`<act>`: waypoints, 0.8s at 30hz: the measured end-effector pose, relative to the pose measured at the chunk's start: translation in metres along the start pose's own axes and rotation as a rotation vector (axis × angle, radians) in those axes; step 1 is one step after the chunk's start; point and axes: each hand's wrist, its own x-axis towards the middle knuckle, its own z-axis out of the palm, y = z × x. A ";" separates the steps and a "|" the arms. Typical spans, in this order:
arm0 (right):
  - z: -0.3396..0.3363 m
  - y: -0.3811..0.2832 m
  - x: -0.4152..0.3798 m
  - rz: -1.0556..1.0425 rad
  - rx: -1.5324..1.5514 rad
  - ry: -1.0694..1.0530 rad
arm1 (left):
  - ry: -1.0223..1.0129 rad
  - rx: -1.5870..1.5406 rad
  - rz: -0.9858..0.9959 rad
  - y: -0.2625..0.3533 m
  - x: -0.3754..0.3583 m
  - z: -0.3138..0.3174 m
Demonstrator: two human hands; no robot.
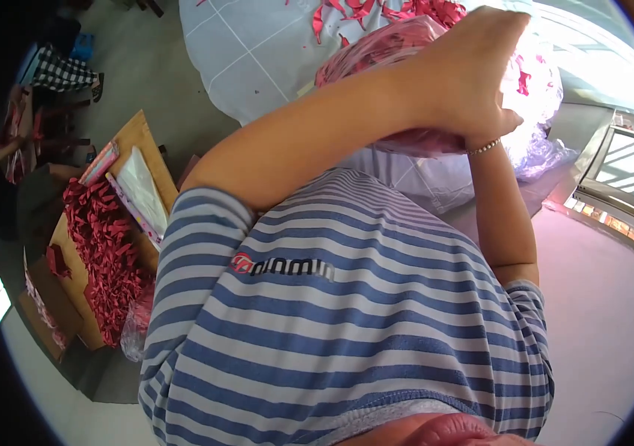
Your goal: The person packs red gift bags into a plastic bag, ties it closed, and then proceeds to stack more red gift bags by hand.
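My left hand (pixel 473 70) reaches across in front of me over a clear plastic bag (pixel 380 44) filled with dark pink-red pieces. Its thumb sticks out low on the right, while glare washes out the other fingers. Behind it, my right forearm (pixel 506 215) comes up from the right, with a beaded bracelet (pixel 484 147) at the wrist; my right hand itself is hidden behind the left. Bright light fills the area just right of both hands, where some red pieces (pixel 523 78) and crumpled clear plastic (pixel 544 157) show.
Under the bag lies a pale, white-lined table covering (pixel 246 63), with loose red ribbon strips (pixel 358 11) at its far side. Leftward, a heap of red ribbon strips (pixel 105 260) lies on a wooden board (pixel 146 145). A person in checked trousers (pixel 64 72) is beyond. A window (pixel 629 171) stands right.
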 end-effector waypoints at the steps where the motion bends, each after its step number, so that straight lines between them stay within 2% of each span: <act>1: 0.002 0.002 -0.005 0.009 -0.003 -0.013 | -0.272 0.057 0.059 -0.003 0.005 -0.009; 4: 0.009 0.011 -0.023 0.001 -0.049 -0.038 | -0.524 -0.143 -0.297 -0.025 -0.012 -0.003; 5: 0.012 0.010 -0.030 -0.008 -0.066 -0.039 | -0.501 -0.212 -0.259 -0.024 -0.016 -0.005; 6: 0.012 0.008 -0.034 -0.016 -0.082 -0.037 | -0.280 -0.188 -0.027 -0.030 -0.023 0.001; 7: 0.009 0.005 -0.042 -0.013 -0.099 -0.047 | -0.188 -0.299 -0.020 -0.026 -0.020 -0.003; 8: 0.008 0.002 -0.046 -0.008 -0.116 -0.051 | -0.401 -0.198 -0.254 -0.024 -0.025 -0.014; 9: 0.006 0.001 -0.047 -0.008 -0.136 -0.052 | -0.526 -0.071 -0.187 -0.020 -0.018 -0.024; 10: 0.003 -0.001 -0.049 -0.002 -0.162 -0.056 | -0.591 0.214 0.006 -0.016 -0.017 -0.027; 12: -0.005 -0.002 -0.048 0.031 -0.213 -0.047 | -0.509 0.269 0.065 -0.023 -0.029 -0.018; 13: -0.011 -0.003 -0.049 0.059 -0.244 -0.048 | -0.559 0.318 0.088 -0.026 -0.027 -0.020; 14: -0.015 -0.007 -0.048 0.140 -0.192 -0.036 | -0.733 0.275 -0.014 -0.025 -0.020 -0.023; 16: -0.019 -0.028 -0.032 0.535 0.597 0.092 | -0.696 0.099 -0.073 -0.031 -0.026 -0.030; 17: -0.027 -0.042 -0.028 0.649 0.513 0.063 | -0.736 0.136 -0.098 -0.035 -0.022 -0.029; 20: -0.012 -0.028 -0.029 0.458 0.199 0.115 | -0.821 0.233 -0.151 -0.041 -0.023 -0.025; 22: -0.008 -0.025 -0.030 0.288 0.071 0.013 | -0.836 0.297 -0.133 -0.042 -0.025 -0.026; 24: 0.007 -0.004 -0.030 0.241 0.045 -0.009 | -0.842 0.278 -0.130 -0.047 -0.026 -0.020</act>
